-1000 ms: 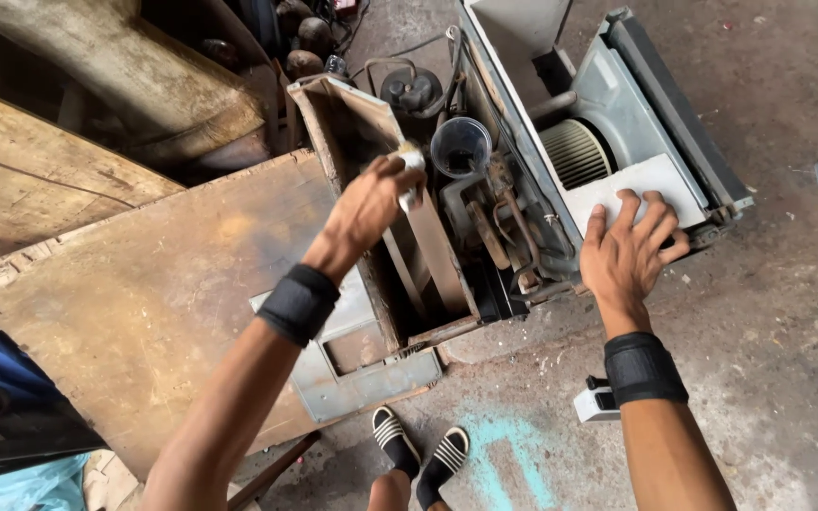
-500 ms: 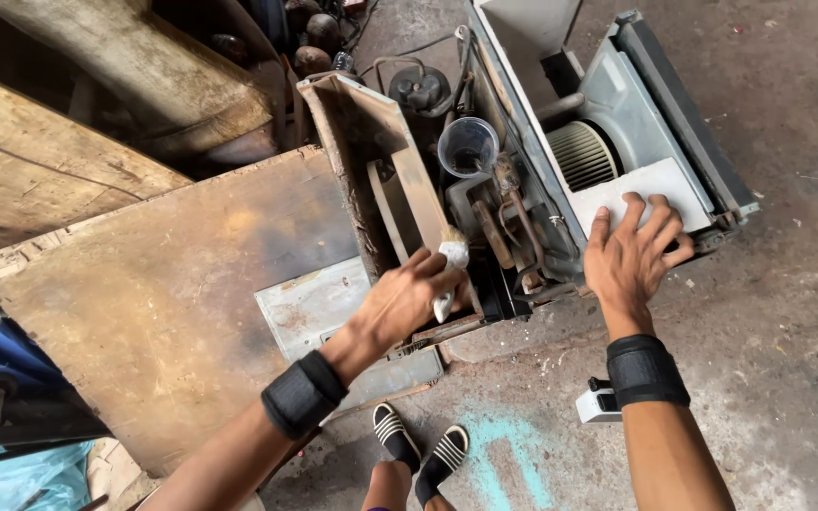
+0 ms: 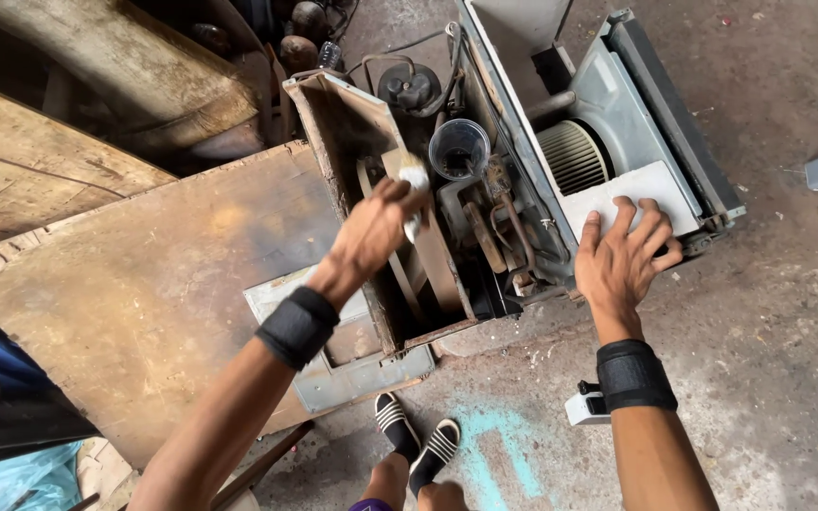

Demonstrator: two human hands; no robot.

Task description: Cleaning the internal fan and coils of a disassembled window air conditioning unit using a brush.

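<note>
Gripping a brush [image 3: 413,180], left hand [image 3: 371,232] extended; right hand [image 3: 622,260] splayed flat.

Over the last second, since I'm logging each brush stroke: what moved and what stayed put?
The left hand, gripping the small brush, swept down the rusty panel toward its near end, then back up to its upper part. The right hand stayed flat on the white block; the clear cup didn't move.

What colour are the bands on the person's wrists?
Black. Both wristbands, left and right, show clearly in the head view.
</note>
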